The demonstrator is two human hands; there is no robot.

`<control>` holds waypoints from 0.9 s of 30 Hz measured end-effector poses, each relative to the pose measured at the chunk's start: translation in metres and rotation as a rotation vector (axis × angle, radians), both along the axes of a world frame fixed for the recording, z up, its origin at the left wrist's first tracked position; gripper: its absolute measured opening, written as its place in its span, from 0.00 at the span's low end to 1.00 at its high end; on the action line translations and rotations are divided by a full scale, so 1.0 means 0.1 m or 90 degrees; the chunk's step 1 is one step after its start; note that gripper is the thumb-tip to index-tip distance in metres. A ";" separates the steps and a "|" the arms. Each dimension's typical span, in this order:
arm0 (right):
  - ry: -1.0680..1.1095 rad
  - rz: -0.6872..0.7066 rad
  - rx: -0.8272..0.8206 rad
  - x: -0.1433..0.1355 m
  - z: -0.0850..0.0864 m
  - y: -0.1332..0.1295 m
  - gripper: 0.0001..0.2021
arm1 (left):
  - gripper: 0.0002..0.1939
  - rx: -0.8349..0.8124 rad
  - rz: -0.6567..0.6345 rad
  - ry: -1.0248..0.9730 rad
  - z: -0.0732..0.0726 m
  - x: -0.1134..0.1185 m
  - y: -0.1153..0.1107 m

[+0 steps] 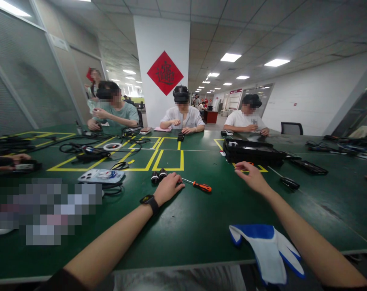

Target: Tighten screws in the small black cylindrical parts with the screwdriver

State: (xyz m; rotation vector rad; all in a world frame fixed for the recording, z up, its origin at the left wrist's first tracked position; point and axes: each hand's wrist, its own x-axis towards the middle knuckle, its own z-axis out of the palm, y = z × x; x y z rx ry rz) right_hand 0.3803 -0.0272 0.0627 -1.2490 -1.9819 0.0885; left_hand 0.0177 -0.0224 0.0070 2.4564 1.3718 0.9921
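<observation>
My left hand (169, 186), with a dark watch on its wrist, rests on the green table beside two small black cylinders (158, 176). Just right of its fingertips lies a screwdriver (203, 186) with an orange and black handle, its shaft pointing toward the hand. Whether the left fingers hold anything is hidden. My right hand (250, 176) hovers or rests near the front of a black tray (253, 151), thumb and fingers apart, nothing between them. A second screwdriver with a black handle (289, 183) lies to its right. Below the right forearm is a blue and white glove (266, 242).
The green table (207, 218) bears yellow tape rectangles. A phone (102, 176), a white cable ring (112, 146) and black cables lie left. Black cables (341, 145) pile at the far right. Three people sit opposite; a person's hands (21, 161) show at the left edge.
</observation>
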 end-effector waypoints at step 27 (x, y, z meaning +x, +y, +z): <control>0.089 0.318 -0.028 -1.45 -0.12 -0.12 0.09 | 0.16 -0.354 -0.267 -0.540 0.15 0.36 -0.16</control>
